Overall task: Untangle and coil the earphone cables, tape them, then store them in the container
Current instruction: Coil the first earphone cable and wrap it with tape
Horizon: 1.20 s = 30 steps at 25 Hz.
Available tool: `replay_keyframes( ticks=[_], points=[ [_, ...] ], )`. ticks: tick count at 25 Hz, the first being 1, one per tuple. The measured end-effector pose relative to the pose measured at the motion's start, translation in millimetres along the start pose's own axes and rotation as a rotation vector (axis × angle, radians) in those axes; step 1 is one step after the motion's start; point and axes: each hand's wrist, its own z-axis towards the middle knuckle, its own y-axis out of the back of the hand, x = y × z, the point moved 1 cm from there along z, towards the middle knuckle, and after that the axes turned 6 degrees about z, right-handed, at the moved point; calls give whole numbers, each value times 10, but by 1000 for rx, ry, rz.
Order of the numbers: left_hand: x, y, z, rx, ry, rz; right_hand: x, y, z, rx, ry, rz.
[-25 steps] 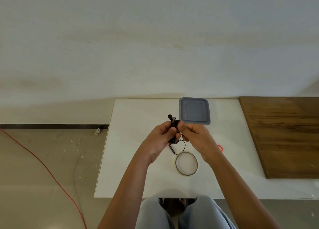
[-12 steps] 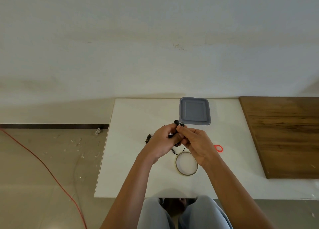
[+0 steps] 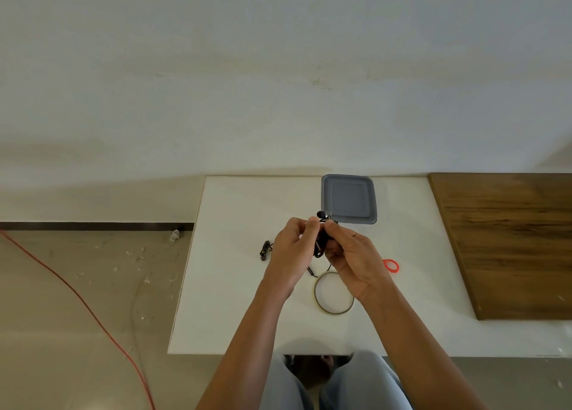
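A bundle of black earphone cable (image 3: 321,243) is held above the white table (image 3: 235,301), between my two hands. My left hand (image 3: 292,248) pinches it from the left, my right hand (image 3: 353,255) from the right. An earbud sticks up above the fingers. A loose cable end hangs down toward a roll of clear tape (image 3: 333,292) on the table. A second black earphone piece (image 3: 265,250) lies on the table left of my left hand. The grey container (image 3: 349,200), with its lid on, sits at the back of the table.
A small red ring (image 3: 390,265) lies to the right of my right hand. A brown wooden board (image 3: 507,242) covers the table's right side. On the floor at left runs an orange cable (image 3: 77,295). My knees show under the table's near edge.
My hands have closed in on the bundle and shifted slightly right. The black earphone piece left of my left hand has come into view.
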Motion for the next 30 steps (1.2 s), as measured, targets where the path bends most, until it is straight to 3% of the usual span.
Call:
replay_keyframes(
  ticks=[7, 10, 15, 21, 26, 30],
  points=[
    [11, -60, 17, -208, -116, 72, -102, -33, -9, -117, 58, 12],
    [48, -73, 18, -242, -129, -15, -102, -28, -13, -122, 61, 10],
    [99, -82, 26, -251, -111, -169, -75, -57, -24, -129, 47, 16],
    [75, -31, 38, -274, -136, -197, 29, -15, -48, -56, -6, -45],
    [136, -18, 68, -313, -112, -237, 37, 38, -30, -195, 17, -114],
    [180, -11, 87, -221, -53, -361, 46, 53, -30, -155, 19, -156]
  ],
)
